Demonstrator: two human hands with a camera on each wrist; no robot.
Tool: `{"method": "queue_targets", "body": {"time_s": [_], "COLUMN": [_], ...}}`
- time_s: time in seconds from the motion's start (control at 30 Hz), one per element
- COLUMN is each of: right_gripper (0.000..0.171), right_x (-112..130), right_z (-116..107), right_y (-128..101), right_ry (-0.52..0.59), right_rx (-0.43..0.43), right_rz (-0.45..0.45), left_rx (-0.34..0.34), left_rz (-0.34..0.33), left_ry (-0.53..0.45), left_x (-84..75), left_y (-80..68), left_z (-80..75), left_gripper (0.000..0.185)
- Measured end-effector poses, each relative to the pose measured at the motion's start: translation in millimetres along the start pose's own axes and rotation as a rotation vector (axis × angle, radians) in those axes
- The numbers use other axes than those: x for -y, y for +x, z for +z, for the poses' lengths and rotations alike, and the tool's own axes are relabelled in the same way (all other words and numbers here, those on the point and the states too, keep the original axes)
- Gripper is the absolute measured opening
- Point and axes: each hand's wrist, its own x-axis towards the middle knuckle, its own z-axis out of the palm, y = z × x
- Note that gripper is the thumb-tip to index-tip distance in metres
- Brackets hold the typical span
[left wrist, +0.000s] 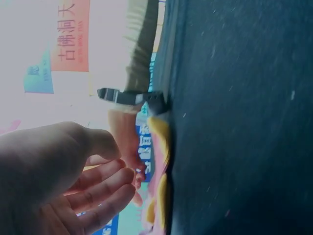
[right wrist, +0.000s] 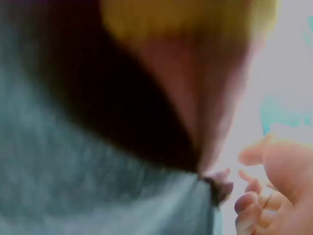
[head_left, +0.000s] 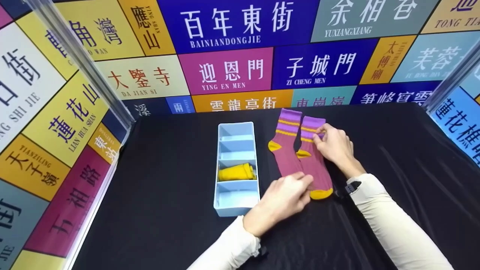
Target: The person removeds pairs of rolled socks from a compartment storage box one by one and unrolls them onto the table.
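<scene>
Black cloth-covered surface, faintly creased and catching a soft sheen under even indoor light. Enclosed on three sides by wall panels printed with street-name blocks in blue, magenta, yellow, orange, teal and cream, Chinese characters over Latin lettering such as "BAINIANDONGJIE", "YING EN MEN" and "ZI CHENG MEN". Joined at the two far corners by clear plastic corner strips.

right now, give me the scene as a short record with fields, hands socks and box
left hand: fingers rest on the toe end of the purple socks
right hand: pinches the cuff of the right-side sock
socks: two, side by side, flat on the black cloth, yellow toes and heels
divider box: pale blue, four compartments, left of the socks
yellow roll: in the third compartment from the far end
</scene>
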Motion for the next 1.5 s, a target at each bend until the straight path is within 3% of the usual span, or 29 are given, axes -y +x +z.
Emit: {"method": "queue_targets", "body": {"time_s": [0.17, 0.57, 0.73, 1.07, 1.27, 1.5], "right_gripper": [0.019, 0.016, 0.016, 0.017, 0.018, 0.023], "right_x": [18.9, 62.9, 79.1, 114.0, 132.0, 147.5], "right_z": [-0.6, -3.1, -2.6, 2.6, 3.6, 10.5], "right_y": [-4.1, -24.3, -35.1, -52.6, -63.2, -72.7], "right_ry": [0.045, 0.109, 0.132, 0.162, 0.148, 0.176], "right_rx": [-0.047, -0.018, 0.018, 0.097, 0.140, 0.255], "right_rz": [-0.090, -0.335, -0.405, -0.511, -0.573, -0.697], "left_rx": [-0.036, -0.108, -0.125, -0.239, -0.328, -0.362], "left_rz": [-0.033, -0.128, -0.169, -0.269, -0.285, -0.354], "left_ry": [-0.004, -0.090, -0.145, -0.158, -0.185, -0.183], "left_x": [14.7, 62.8, 81.6, 122.1, 150.1, 173.3], "left_y": [-4.5, -17.2, -23.2, -40.4, -47.1, -57.1], "left_z": [-12.9, -44.0, -53.1, -67.7, -72.6, -64.6], "left_gripper": [0.012, 0.007, 0.005, 0.008, 0.005, 0.004]}}
